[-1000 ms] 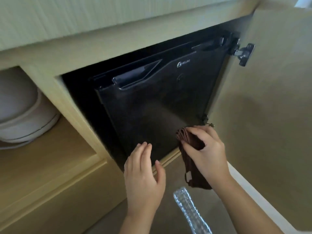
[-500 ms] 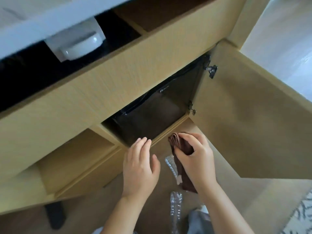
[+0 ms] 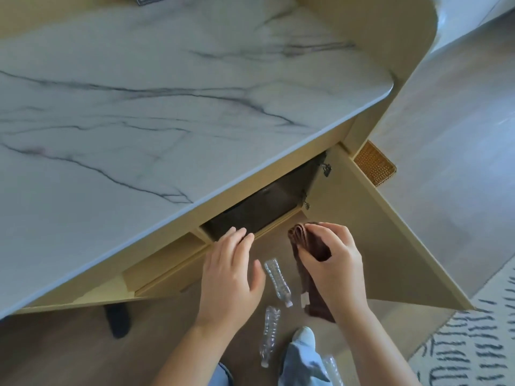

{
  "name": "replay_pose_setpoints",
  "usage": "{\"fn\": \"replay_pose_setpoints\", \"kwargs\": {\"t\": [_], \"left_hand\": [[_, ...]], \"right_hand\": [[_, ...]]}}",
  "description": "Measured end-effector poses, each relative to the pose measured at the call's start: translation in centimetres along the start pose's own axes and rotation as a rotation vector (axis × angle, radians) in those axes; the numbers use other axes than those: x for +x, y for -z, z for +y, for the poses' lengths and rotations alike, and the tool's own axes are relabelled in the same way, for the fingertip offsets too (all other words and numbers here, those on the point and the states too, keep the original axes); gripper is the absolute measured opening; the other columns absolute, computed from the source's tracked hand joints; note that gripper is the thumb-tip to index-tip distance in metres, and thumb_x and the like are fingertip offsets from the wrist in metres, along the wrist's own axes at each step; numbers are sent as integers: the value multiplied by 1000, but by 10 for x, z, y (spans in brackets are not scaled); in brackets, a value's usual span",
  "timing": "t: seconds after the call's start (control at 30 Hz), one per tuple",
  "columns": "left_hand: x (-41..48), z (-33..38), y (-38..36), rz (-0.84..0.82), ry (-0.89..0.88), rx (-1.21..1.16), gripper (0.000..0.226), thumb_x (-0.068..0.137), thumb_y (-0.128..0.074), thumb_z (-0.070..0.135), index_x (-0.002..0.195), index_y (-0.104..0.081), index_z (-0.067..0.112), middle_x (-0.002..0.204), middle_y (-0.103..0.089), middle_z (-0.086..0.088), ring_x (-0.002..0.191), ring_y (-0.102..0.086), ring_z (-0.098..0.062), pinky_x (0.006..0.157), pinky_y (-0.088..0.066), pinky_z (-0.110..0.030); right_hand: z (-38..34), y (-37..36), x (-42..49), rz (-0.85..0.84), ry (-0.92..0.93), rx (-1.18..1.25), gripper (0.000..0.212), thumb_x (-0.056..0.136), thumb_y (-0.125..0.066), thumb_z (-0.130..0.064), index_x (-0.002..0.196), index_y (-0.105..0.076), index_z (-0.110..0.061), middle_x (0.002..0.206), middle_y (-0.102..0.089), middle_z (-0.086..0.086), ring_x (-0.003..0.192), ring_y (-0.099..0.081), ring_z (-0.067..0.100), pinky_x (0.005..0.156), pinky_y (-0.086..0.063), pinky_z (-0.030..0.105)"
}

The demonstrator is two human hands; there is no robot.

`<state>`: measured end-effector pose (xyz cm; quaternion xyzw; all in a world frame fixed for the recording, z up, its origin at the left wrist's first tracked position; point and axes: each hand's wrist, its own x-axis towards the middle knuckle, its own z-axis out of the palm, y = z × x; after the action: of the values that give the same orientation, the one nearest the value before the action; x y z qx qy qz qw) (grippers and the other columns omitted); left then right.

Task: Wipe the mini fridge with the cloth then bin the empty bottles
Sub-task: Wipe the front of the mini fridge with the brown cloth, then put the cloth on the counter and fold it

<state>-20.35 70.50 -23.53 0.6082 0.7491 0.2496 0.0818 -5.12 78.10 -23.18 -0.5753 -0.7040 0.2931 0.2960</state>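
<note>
The mini fridge (image 3: 264, 210), dark and closed, sits beside the open cupboard door (image 3: 376, 246) under the desk's (image 3: 167, 107) front edge near its right corner; it looks rigid and heavy enough to take firm wiping on its smooth face. The cloth (image 3: 309, 246) is soft and limp, best kept bunched as the right hand (image 3: 331, 263) grips it now, folded end up and tail hanging. The empty bottles (image 3: 277, 282) on the floor (image 3: 167, 330) below that edge should be light, easily crushed and apt to roll, so take each round its middle. The left hand (image 3: 231, 277) hovers palm down, fingers straight, holding nothing.
</note>
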Motion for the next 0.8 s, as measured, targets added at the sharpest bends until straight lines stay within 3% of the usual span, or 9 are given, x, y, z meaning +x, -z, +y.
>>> {"fn": "replay_pose_setpoints", "kwargs": {"t": [0.3, 0.5, 0.7, 0.8], "left_hand": [[14, 52, 51, 108, 44, 20, 35, 78, -61, 8, 113, -59, 0, 117, -59, -15, 116, -52, -30, 92, -45, -42], [23, 75, 79, 141, 84, 53, 41, 77, -65, 13, 116, -57, 0, 119, -57, -15, 117, -50, -33, 95, -42, -45], [15, 73, 104, 206, 132, 112, 40, 77, -65, 13, 114, -57, -1, 117, -57, -16, 116, -50, -34, 95, -42, -48], [6, 57, 118, 254, 194, 142, 38, 75, -68, 10, 110, -59, -1, 114, -58, -17, 113, -52, -36, 91, -44, -52]], "right_hand": [[-40, 66, 21, -21, 138, -4, 33, 72, -75, -13, 104, -67, -16, 107, -58, 4, 91, -50, 10, 74, -38, 14], [-61, 92, 30, -32, 218, 60, 35, 72, -75, -15, 106, -66, -22, 108, -55, -4, 92, -45, -1, 75, -37, 12], [-86, 92, 35, -110, 310, 117, 34, 72, -76, -16, 103, -67, -22, 105, -55, -7, 88, -50, -2, 75, -38, 6], [-105, 75, 38, -183, 336, 135, 34, 71, -76, -17, 103, -67, -24, 104, -55, -9, 89, -49, -13, 71, -37, 1]]}}
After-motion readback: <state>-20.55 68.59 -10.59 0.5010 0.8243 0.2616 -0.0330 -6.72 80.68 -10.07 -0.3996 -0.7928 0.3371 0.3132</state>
